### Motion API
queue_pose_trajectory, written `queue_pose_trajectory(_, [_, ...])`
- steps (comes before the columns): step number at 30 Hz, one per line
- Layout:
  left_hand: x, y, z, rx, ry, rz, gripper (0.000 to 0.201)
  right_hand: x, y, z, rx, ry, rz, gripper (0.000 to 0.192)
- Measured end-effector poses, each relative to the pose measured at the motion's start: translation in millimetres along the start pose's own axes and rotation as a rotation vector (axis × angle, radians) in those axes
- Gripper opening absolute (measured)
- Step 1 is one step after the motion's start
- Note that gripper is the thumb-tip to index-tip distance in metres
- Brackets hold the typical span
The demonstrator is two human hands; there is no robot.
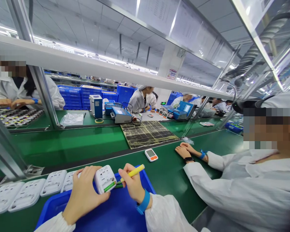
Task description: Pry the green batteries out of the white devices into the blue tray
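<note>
My left hand [88, 193] grips a white plastic device [105, 177] by its sides, its back turned up and a green battery [110, 186] lying in the slot at its lower edge. In my right hand [132, 185] is a yellow pen-shaped tool [134, 171], pinched like a pen. Its tip is at the right end of the battery slot; whether it touches cannot be made out. Both hands are over a blue bin [116, 212]. Another green battery [119, 186] shows partly behind the device.
White device housings [29, 193] line the bench at left. A white device with a screen [151, 155] lies on the green bench, near a co-worker's hands [185, 151] at right. A dark gridded mat [149, 133] lies across the conveyor [74, 145]. Metal posts [44, 93] stand at left.
</note>
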State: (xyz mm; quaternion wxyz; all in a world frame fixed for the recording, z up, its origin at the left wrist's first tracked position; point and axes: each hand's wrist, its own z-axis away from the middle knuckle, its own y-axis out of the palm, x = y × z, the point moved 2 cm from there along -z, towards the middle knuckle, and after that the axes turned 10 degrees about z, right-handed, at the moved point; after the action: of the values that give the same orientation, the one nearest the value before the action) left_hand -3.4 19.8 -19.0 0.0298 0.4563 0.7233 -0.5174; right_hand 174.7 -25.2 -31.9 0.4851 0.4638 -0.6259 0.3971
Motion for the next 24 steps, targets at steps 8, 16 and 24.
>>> queue_pose_trajectory(8, [-9, -2.5, 1, 0.027, -0.014, 0.078, 0.057, 3, -5, 4, -0.078, -0.039, 0.045, 0.037])
queue_pose_trajectory(16, [-15, -6.1, 1, 0.068, -0.052, 0.093, 0.059, 5, -7, 6, -0.081, -0.072, 0.041, 0.037])
queue_pose_trajectory(24, [-17, -6.6, 0, 0.084, -0.019, 0.068, 0.057, 8, -7, 8, -0.035, -0.099, 0.106, 0.037])
